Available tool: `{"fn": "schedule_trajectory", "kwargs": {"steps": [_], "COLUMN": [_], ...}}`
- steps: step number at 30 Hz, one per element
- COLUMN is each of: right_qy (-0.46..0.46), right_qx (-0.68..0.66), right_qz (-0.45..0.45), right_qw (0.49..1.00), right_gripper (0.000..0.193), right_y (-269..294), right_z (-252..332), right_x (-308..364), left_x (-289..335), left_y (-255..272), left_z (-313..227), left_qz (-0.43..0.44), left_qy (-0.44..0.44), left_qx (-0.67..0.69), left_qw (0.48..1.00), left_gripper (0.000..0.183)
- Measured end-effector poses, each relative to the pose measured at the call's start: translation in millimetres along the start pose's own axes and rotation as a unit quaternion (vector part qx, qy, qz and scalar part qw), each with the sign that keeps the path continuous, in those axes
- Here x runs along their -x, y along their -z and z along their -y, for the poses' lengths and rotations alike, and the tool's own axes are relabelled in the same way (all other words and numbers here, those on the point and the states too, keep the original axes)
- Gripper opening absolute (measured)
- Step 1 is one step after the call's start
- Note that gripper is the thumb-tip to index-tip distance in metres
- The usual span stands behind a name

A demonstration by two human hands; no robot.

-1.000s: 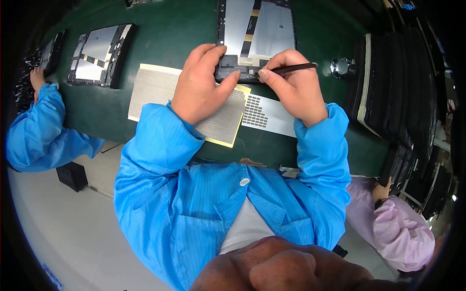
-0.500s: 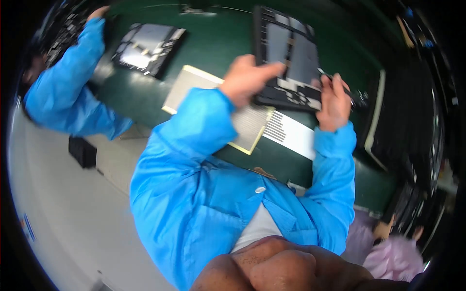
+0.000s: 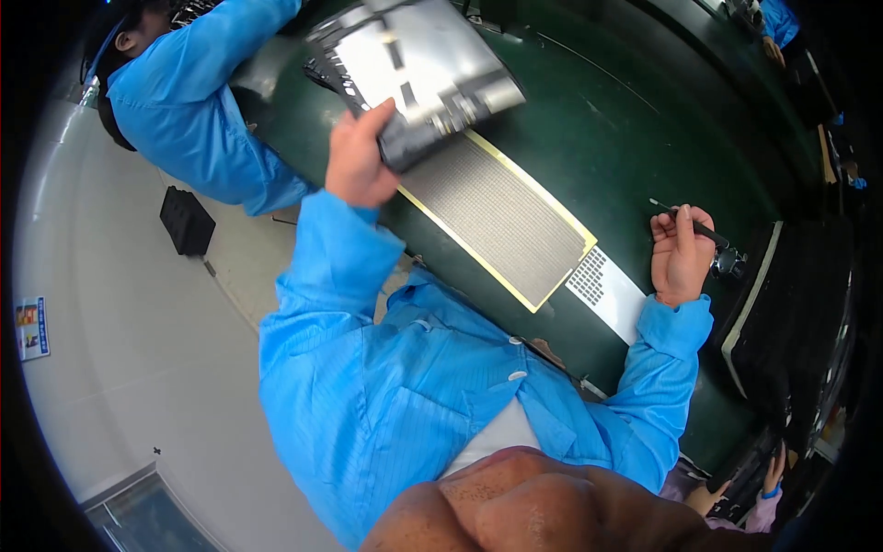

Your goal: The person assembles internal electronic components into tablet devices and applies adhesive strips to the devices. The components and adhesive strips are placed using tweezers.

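My left hand (image 3: 361, 158) grips the near left corner of a flat electronic panel unit (image 3: 432, 57), thumb on its top face. The unit has a black frame, a shiny silver plate and pale patches along its edges; it is tilted and slightly blurred. Below it on the table lies a yellow-edged sheet of small grey pieces (image 3: 506, 216), its far left end hidden by the unit. On the right, my right hand (image 3: 682, 250) is closed around a slim dark pen-like tool (image 3: 706, 232) with a light tip. A white sheet with rows of black stickers (image 3: 612, 290) lies near that hand.
The green table (image 3: 589, 120) stretches away from me. A co-worker's blue sleeve (image 3: 175, 120) is at the far left. To the right stands a black bin-like object with a pale edge (image 3: 750, 313), beside a small shiny round item (image 3: 729, 264). A black box (image 3: 187, 221) is on the floor.
My left hand has carried the panel unit leftward. My right hand has come off the unit and moved right with the tool. The view has shifted too.
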State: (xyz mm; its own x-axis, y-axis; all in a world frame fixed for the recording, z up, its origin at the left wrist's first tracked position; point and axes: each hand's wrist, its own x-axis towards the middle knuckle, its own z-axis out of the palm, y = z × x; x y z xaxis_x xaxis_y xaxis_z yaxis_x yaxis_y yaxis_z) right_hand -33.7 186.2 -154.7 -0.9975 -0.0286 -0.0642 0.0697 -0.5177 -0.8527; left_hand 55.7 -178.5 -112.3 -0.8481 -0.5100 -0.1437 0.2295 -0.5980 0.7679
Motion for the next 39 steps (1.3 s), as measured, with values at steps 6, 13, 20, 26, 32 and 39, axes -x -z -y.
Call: {"fn": "schedule_trajectory", "kwargs": {"steps": [6,13,20,26,32,39], "right_qy": [-0.01,-0.002,0.035,0.047,0.119,0.253], "right_qx": [0.08,0.109,0.209,0.243,0.316,0.408], "right_qz": [0.025,-0.002,0.011,0.03,0.028,0.052], "right_qw": [0.996,0.994,0.977,0.968,0.941,0.876], "right_gripper": [0.015,0.019,0.015,0.016,0.011,0.013], "right_y": [-3.4,-6.3,-21.1,-20.9,-17.1,-30.7], "right_z": [-1.0,-5.7,-5.2,-6.8,-5.5,0.8], "right_x": [4.8,10.6,11.5,11.0,13.0,20.9], "left_x": [-79.4,-72.1,-62.1,-64.2,-70.0,-81.2], "left_y": [26.4,27.3,36.4,40.4,42.7,71.9], "left_z": [-20.8,-44.4,-27.9,-30.0,-11.4,-14.3], "left_qz": [-0.189,-0.226,-0.258,-0.221,-0.165,-0.153], "left_qy": [-0.06,0.03,-0.032,0.012,-0.096,-0.136], "left_qx": [-0.01,-0.563,-0.479,-0.342,-0.381,-0.54], "left_qw": [0.98,0.794,0.838,0.913,0.905,0.816], "left_gripper": [0.032,0.054,0.046,0.041,0.032,0.058]}}
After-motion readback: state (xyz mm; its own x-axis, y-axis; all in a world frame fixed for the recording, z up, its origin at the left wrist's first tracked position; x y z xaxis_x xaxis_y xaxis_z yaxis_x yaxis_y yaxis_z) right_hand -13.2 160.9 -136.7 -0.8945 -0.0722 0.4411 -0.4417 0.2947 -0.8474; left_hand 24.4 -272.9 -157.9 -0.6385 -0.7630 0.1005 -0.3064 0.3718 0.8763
